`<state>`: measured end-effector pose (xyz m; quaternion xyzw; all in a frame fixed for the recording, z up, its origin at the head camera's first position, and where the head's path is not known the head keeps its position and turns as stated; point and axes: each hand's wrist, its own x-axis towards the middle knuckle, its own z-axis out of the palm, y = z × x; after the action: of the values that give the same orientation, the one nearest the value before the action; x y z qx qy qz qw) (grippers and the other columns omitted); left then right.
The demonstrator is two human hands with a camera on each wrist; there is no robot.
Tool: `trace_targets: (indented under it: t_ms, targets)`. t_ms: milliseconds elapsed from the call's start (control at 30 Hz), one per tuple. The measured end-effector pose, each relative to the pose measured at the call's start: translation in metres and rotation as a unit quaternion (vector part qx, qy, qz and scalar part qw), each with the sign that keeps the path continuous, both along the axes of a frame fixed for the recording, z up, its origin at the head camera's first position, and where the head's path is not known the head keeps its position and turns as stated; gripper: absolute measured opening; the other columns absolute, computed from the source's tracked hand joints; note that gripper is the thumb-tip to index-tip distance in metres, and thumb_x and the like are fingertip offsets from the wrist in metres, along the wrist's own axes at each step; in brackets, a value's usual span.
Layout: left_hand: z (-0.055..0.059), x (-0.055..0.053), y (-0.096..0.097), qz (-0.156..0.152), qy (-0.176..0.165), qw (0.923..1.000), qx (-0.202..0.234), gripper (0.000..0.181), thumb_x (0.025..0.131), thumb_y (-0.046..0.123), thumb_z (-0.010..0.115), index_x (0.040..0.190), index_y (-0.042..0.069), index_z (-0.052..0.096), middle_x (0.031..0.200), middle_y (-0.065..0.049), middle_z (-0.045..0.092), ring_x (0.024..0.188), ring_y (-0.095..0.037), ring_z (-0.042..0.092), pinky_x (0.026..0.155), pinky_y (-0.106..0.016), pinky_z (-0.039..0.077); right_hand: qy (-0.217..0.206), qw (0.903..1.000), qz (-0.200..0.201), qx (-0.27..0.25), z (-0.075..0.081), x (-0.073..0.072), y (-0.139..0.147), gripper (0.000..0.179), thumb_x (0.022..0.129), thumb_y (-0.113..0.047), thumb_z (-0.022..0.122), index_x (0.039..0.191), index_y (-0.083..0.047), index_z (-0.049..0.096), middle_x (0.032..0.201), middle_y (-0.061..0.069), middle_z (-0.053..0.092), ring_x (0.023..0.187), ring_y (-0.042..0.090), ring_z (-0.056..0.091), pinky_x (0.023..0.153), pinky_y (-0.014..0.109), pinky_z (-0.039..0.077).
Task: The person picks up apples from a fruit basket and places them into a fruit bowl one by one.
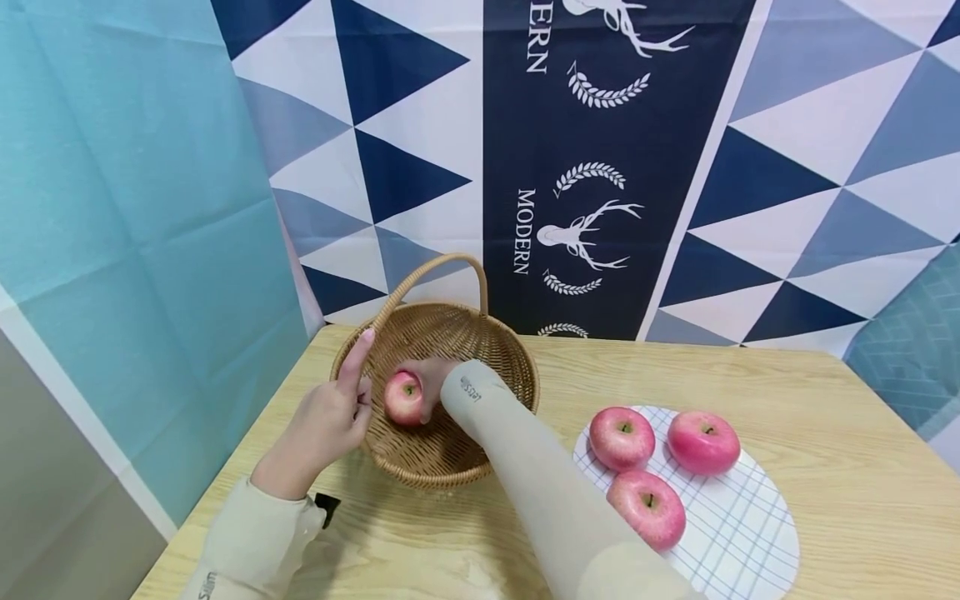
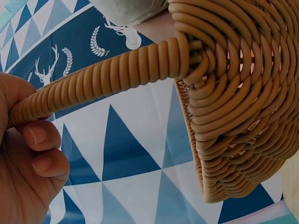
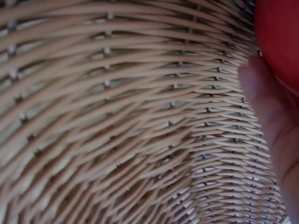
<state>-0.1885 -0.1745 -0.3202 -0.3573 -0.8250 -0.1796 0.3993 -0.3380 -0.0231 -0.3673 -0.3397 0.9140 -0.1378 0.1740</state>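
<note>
A round wicker basket [image 1: 442, 477] with an arched handle [image 1: 427, 265] stands on the table. My left hand [image 1: 326, 421] grips the handle; the left wrist view shows fingers [image 2: 49, 163] curled beneath its wrapped cane. Inside the basket, my right hand [image 1: 437, 382] holds a pink-red apple [image 1: 403, 398] near the basket's left inner wall. From the right wrist, part of that red apple [image 3: 280, 42] appears at the upper right edge, with one finger [image 3: 266, 93] against it. Most of the right hand's other fingers are hidden.
To the right, a white plate [image 1: 757, 533] with blue checks bears three apples [image 1: 622, 437]. A patterned cloth [image 1: 420, 125] hangs behind the wooden table [image 1: 847, 433], and a light blue curtain [image 1: 150, 208] hangs at the left.
</note>
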Motion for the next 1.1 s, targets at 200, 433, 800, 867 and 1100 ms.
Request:
trace_targets:
  t_ms: [200,433,800,867,1100]
  targets:
    - [-0.001,0.002,0.001,0.003,0.007,1.0000,0.006,0.110,0.063,-0.020,0.057,0.153,0.020,0.006,0.062,0.004,0.042,0.050,-0.003,0.028,0.044,-0.020,0.027,-0.031,0.9993,-0.007,0.021,0.013,0.000,0.006,0.086,0.058,-0.012,0.089,0.134,-0.026,0.053,0.114,-0.007,0.061,0.099,0.009,0.053,0.085,0.023,0.042]
    - [0.000,0.000,0.001,0.002,0.005,1.0000,0.006,0.103,0.065,-0.019,0.055,0.150,0.015,0.009,0.061,0.004,0.040,0.050,-0.003,0.025,0.043,-0.021,0.027,-0.063,0.9974,0.006,0.034,0.046,0.006,0.016,0.083,0.063,-0.008,0.084,0.137,-0.022,0.050,0.119,-0.004,0.057,0.104,0.012,0.051,0.086,0.023,0.042]
    - [0.003,-0.002,0.000,0.006,-0.024,0.9997,-0.001,0.106,0.068,-0.020,0.054,0.152,0.020,0.004,0.060,0.004,0.039,0.048,-0.003,0.025,0.043,-0.022,0.028,-0.039,0.9977,0.021,0.052,0.085,0.009,0.026,0.083,0.064,-0.014,0.084,0.138,-0.022,0.048,0.122,-0.002,0.057,0.107,0.013,0.051,0.091,0.026,0.041]
    - [0.004,-0.001,0.000,0.008,-0.030,0.9995,-0.001,0.107,0.068,-0.020,0.055,0.152,0.022,0.002,0.061,0.004,0.040,0.048,-0.003,0.026,0.044,-0.022,0.028,-0.049,0.9975,0.012,0.050,0.089,0.009,0.027,0.084,0.064,-0.013,0.085,0.138,-0.023,0.048,0.122,-0.003,0.057,0.108,0.013,0.050,0.092,0.026,0.041]
    - [0.008,-0.001,0.002,0.014,-0.025,0.9996,-0.002,0.108,0.067,-0.020,0.056,0.151,0.023,0.004,0.061,0.003,0.041,0.049,-0.004,0.028,0.044,-0.023,0.029,-0.036,0.9985,0.004,0.041,0.097,0.014,0.029,0.082,0.064,-0.015,0.084,0.138,-0.022,0.048,0.119,-0.004,0.057,0.105,0.013,0.051,0.089,0.025,0.042]
